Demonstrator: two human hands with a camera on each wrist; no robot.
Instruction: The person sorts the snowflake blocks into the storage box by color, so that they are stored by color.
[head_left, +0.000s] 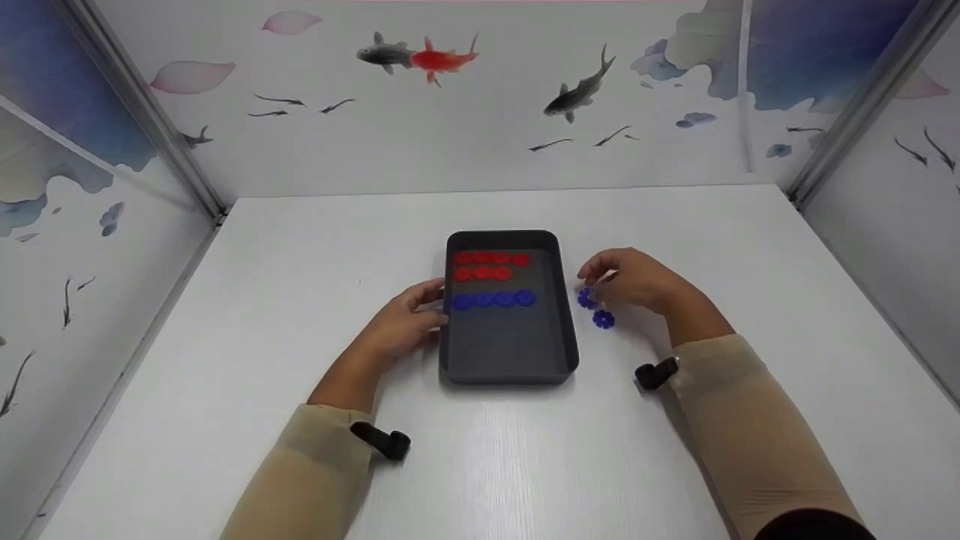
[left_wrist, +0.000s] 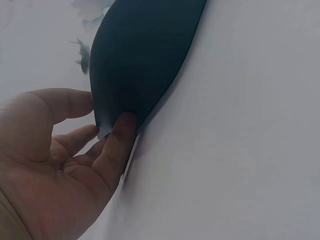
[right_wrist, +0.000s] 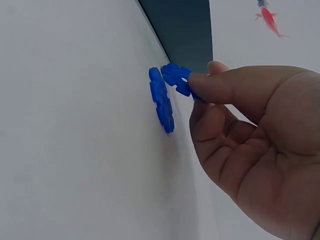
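A dark grey tray (head_left: 510, 352) stands on the white table. Against its left wall, my left hand (head_left: 409, 322) rests with fingers and thumb spread. The left wrist view shows its fingertips (left_wrist: 127, 120) touching the tray's outer side. My right hand (head_left: 634, 281), to the right of the tray, pinches a blue notched flower-shaped disc (right_wrist: 176, 77) between thumb and fingers. A second blue disc (head_left: 604, 319) of the same kind lies close below it in the head view.
Inside the tray are two rows of red discs (head_left: 482, 274) towards the far end and one row of several blue discs (head_left: 504, 299) in the middle. White panels printed with fish (head_left: 577, 94) enclose the table (head_left: 480, 465) at the back and sides.
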